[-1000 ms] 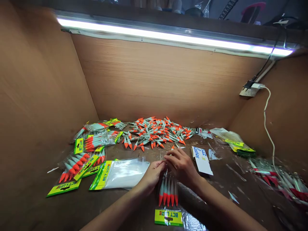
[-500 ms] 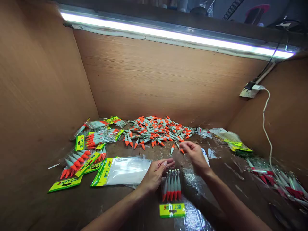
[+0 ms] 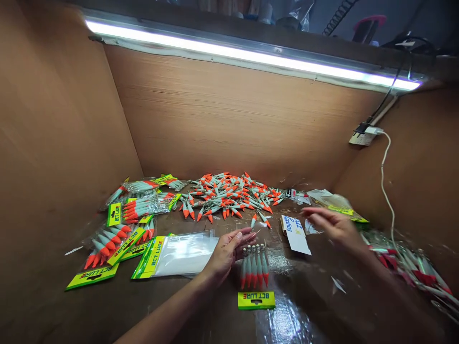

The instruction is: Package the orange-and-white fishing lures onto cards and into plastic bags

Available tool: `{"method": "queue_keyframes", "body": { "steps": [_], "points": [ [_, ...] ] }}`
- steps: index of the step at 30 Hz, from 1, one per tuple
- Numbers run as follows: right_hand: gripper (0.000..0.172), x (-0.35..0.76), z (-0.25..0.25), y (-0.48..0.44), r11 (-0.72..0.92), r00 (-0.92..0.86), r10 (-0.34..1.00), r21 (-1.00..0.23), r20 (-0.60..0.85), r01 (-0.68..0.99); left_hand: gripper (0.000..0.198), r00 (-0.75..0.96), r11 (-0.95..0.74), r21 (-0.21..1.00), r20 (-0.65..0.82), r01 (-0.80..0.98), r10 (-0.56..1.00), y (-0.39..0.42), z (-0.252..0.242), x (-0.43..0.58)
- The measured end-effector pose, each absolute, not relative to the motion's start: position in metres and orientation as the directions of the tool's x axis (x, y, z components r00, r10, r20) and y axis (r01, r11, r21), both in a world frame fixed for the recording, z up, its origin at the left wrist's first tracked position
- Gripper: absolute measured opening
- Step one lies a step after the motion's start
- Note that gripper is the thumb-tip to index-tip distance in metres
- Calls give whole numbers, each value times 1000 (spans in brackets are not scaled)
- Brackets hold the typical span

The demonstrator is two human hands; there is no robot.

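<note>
My left hand rests on the dark table, fingertips touching the top of a clear bag that holds several orange-and-pale-green lures above a yellow-green BCT LURE card. My right hand hovers to the right with fingers spread and nothing in it, near a white printed card. A big heap of loose lures lies at the back of the table. A stack of empty bags with yellow-green headers lies just left of my left hand.
Filled lure packs are piled at the left. Wooden walls close in the booth on three sides. More bags and packed lures lie at the right. A white cable hangs from a wall socket.
My right hand left the bag of lures, reached toward the loose heap, then swung right and opened. My left hand stayed at the bag's top.
</note>
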State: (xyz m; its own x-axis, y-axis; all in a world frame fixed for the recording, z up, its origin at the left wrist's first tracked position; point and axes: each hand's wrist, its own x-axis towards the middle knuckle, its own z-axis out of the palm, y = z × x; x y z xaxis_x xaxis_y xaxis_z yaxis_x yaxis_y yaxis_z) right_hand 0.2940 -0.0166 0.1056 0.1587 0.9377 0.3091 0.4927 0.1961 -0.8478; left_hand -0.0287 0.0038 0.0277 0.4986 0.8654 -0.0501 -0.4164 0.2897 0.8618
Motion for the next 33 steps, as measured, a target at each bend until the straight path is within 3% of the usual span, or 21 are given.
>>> {"method": "queue_keyframes", "body": {
  "steps": [2, 4, 8, 12, 15, 23, 30, 31, 33],
  "points": [
    [43, 245, 85, -21, 148, -160, 983, -908, 91, 393, 44, 505, 281, 859, -30, -428, 863, 3, 27, -25],
    [46, 208, 66, -19, 116, -273, 962, -948, 33, 295, 47, 505, 268, 858, -11, -438, 863, 1, 26, -24],
    [35, 184, 47, -7, 77, -271, 962, -979, 23, 190, 56, 461, 237, 895, -40, -378, 887, 1, 26, -28],
    [36, 188, 44, 1, 56, -267, 964, -980, 4, 188, 59, 471, 128, 986, -63, -107, 880, 9, 23, -35],
    [32, 190, 40, 2, 109, -263, 964, -965, 44, 237, 54, 463, 35, 999, -49, 39, 885, 15, 17, -38],
    [20, 191, 25, 0, 373, -287, 918, -837, 273, 400, 42, 464, -149, 979, 68, 142, 884, 26, 9, -48],
    [15, 194, 20, -11, 482, -390, 865, -743, 317, 465, 23, 586, -312, 919, 118, 243, 802, 28, 24, -55],
    [15, 194, 17, -12, 478, -389, 867, -743, 313, 468, 24, 600, -317, 914, 109, 252, 792, 28, 24, -52],
    [14, 195, 10, -12, 467, -387, 872, -747, 300, 473, 47, 647, -318, 913, 82, 257, 758, 28, 21, -46]
  ]
}}
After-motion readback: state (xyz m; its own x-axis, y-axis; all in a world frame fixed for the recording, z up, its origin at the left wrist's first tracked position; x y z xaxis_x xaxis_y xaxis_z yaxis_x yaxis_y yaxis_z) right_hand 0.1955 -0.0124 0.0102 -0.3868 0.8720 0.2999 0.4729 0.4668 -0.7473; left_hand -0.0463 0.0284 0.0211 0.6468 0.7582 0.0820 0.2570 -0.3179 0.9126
